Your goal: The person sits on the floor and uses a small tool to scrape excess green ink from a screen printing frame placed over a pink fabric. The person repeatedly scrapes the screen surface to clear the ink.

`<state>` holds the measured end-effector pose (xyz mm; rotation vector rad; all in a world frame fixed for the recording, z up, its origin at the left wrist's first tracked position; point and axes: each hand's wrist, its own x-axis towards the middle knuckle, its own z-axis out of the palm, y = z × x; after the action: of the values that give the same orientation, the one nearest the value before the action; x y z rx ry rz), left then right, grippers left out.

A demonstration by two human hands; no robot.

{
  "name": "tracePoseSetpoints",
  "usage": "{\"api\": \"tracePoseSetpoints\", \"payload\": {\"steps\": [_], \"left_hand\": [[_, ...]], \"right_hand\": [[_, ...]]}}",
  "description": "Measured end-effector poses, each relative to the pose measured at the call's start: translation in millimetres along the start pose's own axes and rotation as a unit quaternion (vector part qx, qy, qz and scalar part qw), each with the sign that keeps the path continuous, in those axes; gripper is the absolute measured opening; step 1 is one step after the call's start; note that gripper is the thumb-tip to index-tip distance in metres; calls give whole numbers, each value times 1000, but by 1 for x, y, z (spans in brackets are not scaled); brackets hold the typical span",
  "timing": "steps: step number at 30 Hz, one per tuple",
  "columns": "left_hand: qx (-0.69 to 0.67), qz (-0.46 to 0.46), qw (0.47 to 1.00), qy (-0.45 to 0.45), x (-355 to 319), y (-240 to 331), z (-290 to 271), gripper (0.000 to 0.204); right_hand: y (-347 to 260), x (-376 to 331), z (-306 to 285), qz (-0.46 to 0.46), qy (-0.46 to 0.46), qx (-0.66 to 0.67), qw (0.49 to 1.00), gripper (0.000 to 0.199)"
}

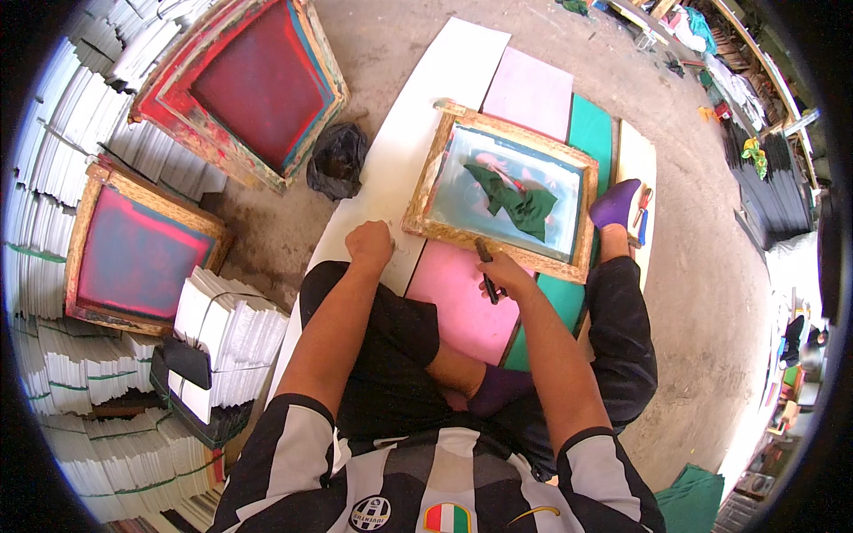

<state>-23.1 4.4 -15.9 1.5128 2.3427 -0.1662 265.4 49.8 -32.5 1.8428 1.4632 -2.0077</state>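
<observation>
My left hand (370,243) is closed in a fist near my knee, left of a wooden-framed printing screen (433,173). Whatever its fingers hold, if anything, is hidden. In my right hand (511,277) is a slim black tool (489,286), its exact kind unclear. This hand is close to the near edge of the frame. A crumpled dark green cloth (531,213) lies on the pale blue mesh inside the frame. Beneath the screen are a pink board (466,298), a green board (593,133) and a white board (453,62).
Small hand tools (642,216) lie beside my purple-socked foot (615,206). A black plastic bag (338,162) sits on the floor. Two more framed screens, one large (267,89) and one smaller (142,249), lean against white paper stacks (71,151) on the left.
</observation>
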Motion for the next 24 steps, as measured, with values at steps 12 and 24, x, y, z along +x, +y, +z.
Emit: {"api": "tracePoseSetpoints", "payload": {"steps": [12,24], "left_hand": [[-8,-13,1000,-9,7,3,5,22],[-49,210,976,-19,-5,21,-9,31]], "right_hand": [[-18,-25,25,-28,98,-132,986,67],[31,-7,58,-119,233,-228,938,35]]}}
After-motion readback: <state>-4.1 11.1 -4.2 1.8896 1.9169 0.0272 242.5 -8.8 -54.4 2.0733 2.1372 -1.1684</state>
